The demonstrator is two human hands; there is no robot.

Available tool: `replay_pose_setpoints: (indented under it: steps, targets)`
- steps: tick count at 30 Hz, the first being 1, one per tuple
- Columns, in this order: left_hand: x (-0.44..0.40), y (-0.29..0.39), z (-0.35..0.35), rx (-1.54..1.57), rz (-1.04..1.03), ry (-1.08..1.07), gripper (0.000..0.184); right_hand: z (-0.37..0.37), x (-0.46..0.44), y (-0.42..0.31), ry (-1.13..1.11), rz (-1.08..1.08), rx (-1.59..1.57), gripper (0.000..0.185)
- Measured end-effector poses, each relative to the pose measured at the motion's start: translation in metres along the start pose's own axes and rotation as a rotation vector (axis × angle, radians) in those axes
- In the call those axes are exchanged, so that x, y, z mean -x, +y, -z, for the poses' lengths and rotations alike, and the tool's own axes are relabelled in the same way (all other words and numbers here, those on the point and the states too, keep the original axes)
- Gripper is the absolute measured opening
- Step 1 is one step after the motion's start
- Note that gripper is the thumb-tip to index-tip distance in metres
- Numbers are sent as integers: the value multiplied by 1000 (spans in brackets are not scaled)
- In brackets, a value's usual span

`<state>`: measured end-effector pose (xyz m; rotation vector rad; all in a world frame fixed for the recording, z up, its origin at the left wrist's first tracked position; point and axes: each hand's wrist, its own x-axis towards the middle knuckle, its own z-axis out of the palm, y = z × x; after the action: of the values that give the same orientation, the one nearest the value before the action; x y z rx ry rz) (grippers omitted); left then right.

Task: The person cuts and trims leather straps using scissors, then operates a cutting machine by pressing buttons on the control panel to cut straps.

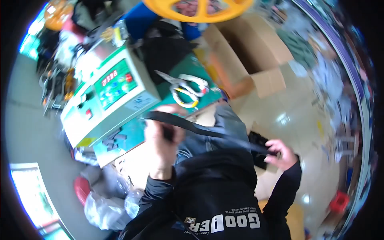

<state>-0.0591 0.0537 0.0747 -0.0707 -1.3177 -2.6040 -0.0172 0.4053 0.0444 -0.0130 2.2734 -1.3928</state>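
Observation:
A long black strap point(196, 128) runs across my lap from one hand to the other. My left hand point(160, 140), blurred by motion, is closed around one part of it near the edge of the green table point(130, 140). Out to the right, my right hand point(282, 155) pinches the strap between thumb and fingers. White-handled scissors point(185, 90) lie on the green tabletop beyond my left hand. Beside them stands a white machine point(136, 100) with a green control panel and a red digital display.
Several short dark pieces point(114, 140) lie on the table in front of the machine. An open cardboard box point(228, 56) stands at the far right of the table, below a yellow reel point(196, 16). Plastic bags point(104, 210) sit at lower left. Something black point(259, 146) is beside my right leg.

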Motion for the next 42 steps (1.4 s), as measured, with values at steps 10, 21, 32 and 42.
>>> replay_pose_setpoints:
  steps: [10,21,32,42]
  targets:
    - [16,-2,11,-184,-82,-82,38,-105,-154,-74,-34,440,106,25]
    - [28,5,21,-55,65,14,25,-186,-260,-101,239,429,1076,46]
    - [24,-8,36,-177,143,87,12,-131,-139,-47,14,407,-35,50]
    - [19,-19,31,-585,-37,40,28,-122,-57,-52,-208,128,-51,40]
